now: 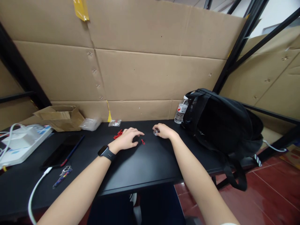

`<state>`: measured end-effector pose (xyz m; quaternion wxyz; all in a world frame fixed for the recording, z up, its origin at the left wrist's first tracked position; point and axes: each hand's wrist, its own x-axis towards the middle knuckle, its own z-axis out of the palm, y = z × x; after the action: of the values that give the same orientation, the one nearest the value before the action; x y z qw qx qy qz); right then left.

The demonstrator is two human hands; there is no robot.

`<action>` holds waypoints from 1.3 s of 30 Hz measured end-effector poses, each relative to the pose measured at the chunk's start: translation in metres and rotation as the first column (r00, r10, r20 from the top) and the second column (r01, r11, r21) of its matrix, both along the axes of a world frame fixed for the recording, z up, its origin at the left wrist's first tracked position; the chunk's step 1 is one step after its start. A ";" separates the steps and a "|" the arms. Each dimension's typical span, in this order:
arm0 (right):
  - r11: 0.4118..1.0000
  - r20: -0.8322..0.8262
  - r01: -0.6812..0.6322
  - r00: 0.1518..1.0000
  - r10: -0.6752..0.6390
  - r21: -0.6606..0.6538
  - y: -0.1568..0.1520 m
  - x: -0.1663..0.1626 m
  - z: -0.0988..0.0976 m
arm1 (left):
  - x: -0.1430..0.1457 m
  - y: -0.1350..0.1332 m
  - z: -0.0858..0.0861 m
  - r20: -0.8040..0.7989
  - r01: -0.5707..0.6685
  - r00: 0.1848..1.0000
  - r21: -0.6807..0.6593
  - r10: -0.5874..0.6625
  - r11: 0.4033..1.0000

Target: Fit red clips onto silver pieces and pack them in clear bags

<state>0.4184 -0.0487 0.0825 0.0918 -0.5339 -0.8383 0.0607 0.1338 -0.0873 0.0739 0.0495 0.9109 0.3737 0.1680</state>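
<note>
Two hands on black tabletop (140, 165). Our left hand (126, 139) lies loose, gripping nothing; small red looped piece (142, 142) sits just right of its fingertips (141, 134). Our right hand (164, 131), farther off, pinches small clear round part (156, 132).

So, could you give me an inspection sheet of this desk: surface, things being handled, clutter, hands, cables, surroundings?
Surface: matte black desk top, no spills.
Job's things: small red loop piece beside the left fingertips; pile of red pieces behind that hand; small clear roundish item, unidentifiable.
Clutter: open brown cardboard box, clear plastic bags, dark phone, keyring, clear plastic water bottle, black fabric backpack.
Hands: left hand, watch on wrist, open on the desk; right hand closed on the clear item.
Cables: white cable over front edge; another by white boxes, left.
Surroundings: brown cardboard wall panels, black metal frame, red tiled floor.
</note>
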 end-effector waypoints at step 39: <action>0.999 -0.114 -0.042 0.992 0.045 0.023 -0.006 -0.003 0.006 | -0.027 0.014 -0.004 -0.110 -0.151 0.979 0.183 0.173 0.971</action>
<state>0.4150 -0.0542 0.0888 0.1442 -0.5102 -0.8437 0.0846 0.1071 -0.0738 0.0699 -0.0676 0.8869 0.4330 0.1459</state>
